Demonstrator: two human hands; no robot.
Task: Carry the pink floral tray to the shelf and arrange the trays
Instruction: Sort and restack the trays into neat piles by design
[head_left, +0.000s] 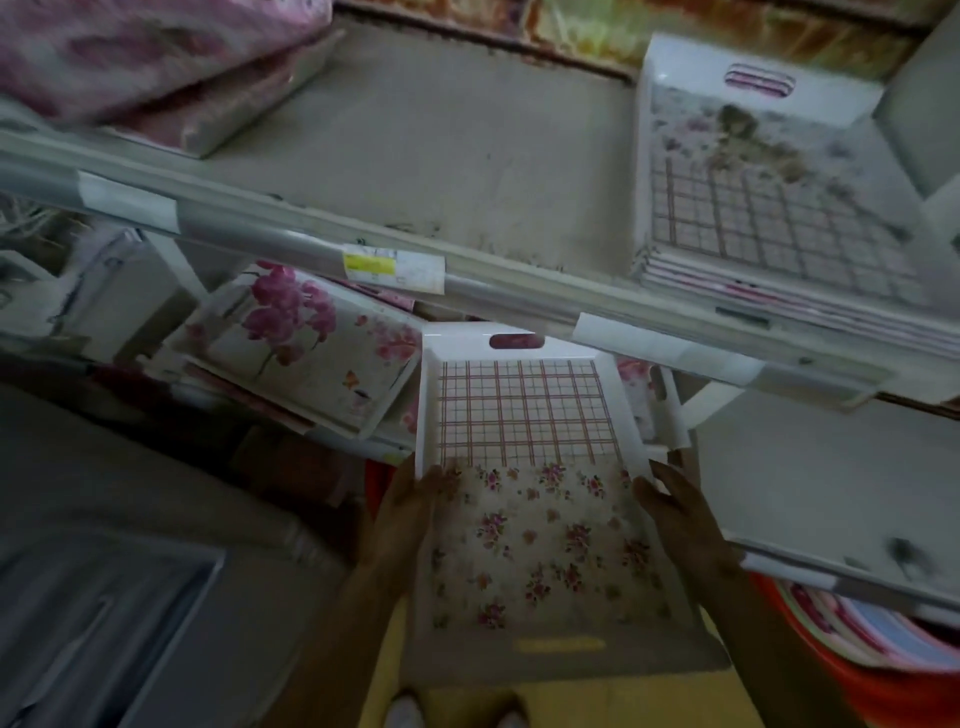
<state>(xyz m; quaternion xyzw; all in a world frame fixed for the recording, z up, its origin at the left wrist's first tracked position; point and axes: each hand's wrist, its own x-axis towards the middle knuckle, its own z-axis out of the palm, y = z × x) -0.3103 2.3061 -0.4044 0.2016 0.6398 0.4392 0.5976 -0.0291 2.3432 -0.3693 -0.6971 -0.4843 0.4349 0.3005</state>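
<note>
Holding the pink floral tray (530, 519) flat and low, right in front of the shelf (415, 171), with the far end and its handle hole just under the front rail. Gripping the left long side with the left hand (410, 499), thumb over the rim and onto the flowers, other fingers tucked under and hidden, so cannot tell if spread or close. Gripping the right long side with the right hand (680, 509), thumb on the rim, fingers lying close together along the outside edge. Up on the top board, at the right, a stack of matching trays (769, 208), dusty and dirty on top. Down on the lower level, just left of the held tray, a tilted orchid tray (311, 343). On the rail, a yellow price label (389, 267). Far up on the left, soft pink packs (130, 52).
</note>
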